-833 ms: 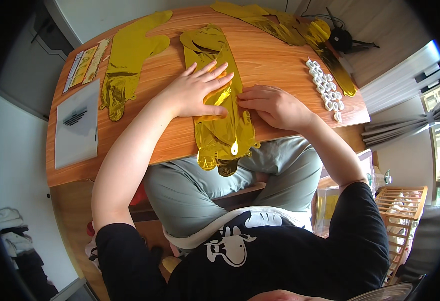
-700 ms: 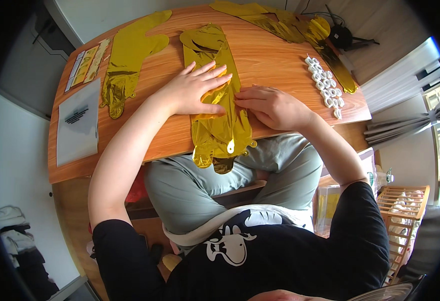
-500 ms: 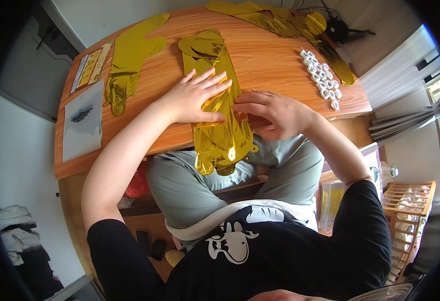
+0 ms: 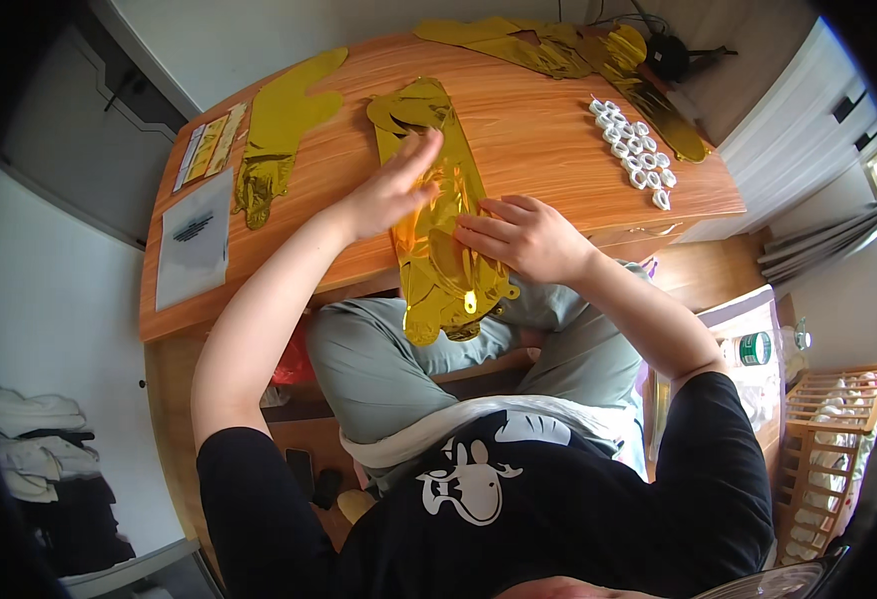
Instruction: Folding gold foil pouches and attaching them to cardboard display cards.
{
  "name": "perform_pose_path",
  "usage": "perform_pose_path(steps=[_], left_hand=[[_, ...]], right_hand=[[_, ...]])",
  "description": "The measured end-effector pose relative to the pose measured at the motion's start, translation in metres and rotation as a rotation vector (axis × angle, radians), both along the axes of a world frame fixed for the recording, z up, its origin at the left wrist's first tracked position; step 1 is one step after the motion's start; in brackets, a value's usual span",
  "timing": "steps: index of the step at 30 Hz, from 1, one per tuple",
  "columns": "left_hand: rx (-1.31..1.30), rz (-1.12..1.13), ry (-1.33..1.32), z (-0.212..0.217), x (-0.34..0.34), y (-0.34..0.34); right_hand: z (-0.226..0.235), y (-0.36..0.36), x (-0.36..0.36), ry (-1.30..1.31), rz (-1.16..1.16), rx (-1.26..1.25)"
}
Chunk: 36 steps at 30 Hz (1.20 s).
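Observation:
A flattened gold foil balloon (image 4: 458,185) lies lengthwise in front of me, its near end hanging past the table edge above my lap. My left hand (image 4: 390,192) is tilted up over the balloon's left side, fingers stretched out and slightly smeared by motion, with nothing held. At the balloon's right edge, my right hand (image 4: 536,238) has its fingers bent over the foil, closed on it; the thumb is hidden. The foil is creased and folded around these fingers, and its far end is folded over.
Another gold foil balloon (image 4: 277,130) lies left, beside printed strips (image 4: 209,148) and a plastic-sleeved sheet (image 4: 194,240). More gold foil (image 4: 518,48) spreads along the back. Several white ribbon rolls (image 4: 636,150) sit right, near a black stand (image 4: 670,58). A wooden rack (image 4: 833,439) stands lower right.
My left hand has lifted from lying flat on the foil and turned edge-up. My right hand's fingers have shifted on the foil's right edge. The whole view has moved slightly.

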State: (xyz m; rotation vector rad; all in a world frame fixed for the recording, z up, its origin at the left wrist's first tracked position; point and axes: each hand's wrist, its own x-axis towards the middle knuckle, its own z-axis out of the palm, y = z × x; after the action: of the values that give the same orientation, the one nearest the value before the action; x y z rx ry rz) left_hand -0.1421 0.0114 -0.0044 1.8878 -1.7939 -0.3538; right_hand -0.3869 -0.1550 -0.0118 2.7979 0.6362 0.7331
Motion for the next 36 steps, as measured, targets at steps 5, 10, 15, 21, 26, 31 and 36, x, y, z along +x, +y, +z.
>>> perform_pose_path(steps=[5,10,15,21,26,31,36], left_hand=[[-0.258,-0.185,-0.136,0.004,0.005,0.041],[0.146,-0.242,-0.513,0.039,-0.056,0.067],[0.145,-0.255,-0.527,0.027,-0.056,0.061],[0.069,-0.22,-0.454,0.011,-0.051,0.056],[0.044,-0.244,-0.429,0.005,-0.047,0.056],[0.081,-0.252,-0.401,0.011,-0.047,0.054],[0.07,-0.232,-0.328,0.01,-0.048,0.056]], right_hand=[[-0.004,0.001,0.0,-0.015,0.005,0.056],[0.001,0.0,-0.005,-0.009,-0.021,0.053],[-0.003,0.0,-0.005,-0.005,-0.034,0.046],[-0.006,0.0,-0.007,0.007,-0.047,0.036],[0.001,0.002,-0.008,0.075,-0.033,0.424],[0.003,-0.009,-0.012,0.172,-0.022,0.531],[0.0,-0.011,-0.01,0.113,0.038,0.476]])
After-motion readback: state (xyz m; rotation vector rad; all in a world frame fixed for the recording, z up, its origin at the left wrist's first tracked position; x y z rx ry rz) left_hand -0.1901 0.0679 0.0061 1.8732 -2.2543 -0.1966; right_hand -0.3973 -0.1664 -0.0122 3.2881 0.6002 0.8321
